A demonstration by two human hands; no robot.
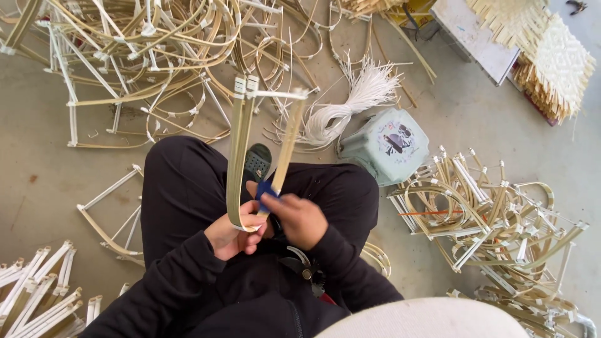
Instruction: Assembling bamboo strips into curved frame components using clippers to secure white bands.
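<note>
Left hand point(233, 233) fingers clamped on the lower bend of a bent bamboo strip frame point(241, 150), pale tan, bound white at top, held upright over the lap. Right hand point(299, 218) fingers closed on a blue tool point(266, 188) against it. Pale green stool point(385, 147), round dark label on top, stands at right

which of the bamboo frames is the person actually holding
The bent bamboo frame standing up over the lap, gripped at its lower bend by the left hand and right hand; all others lie in piles on the floor.
</note>
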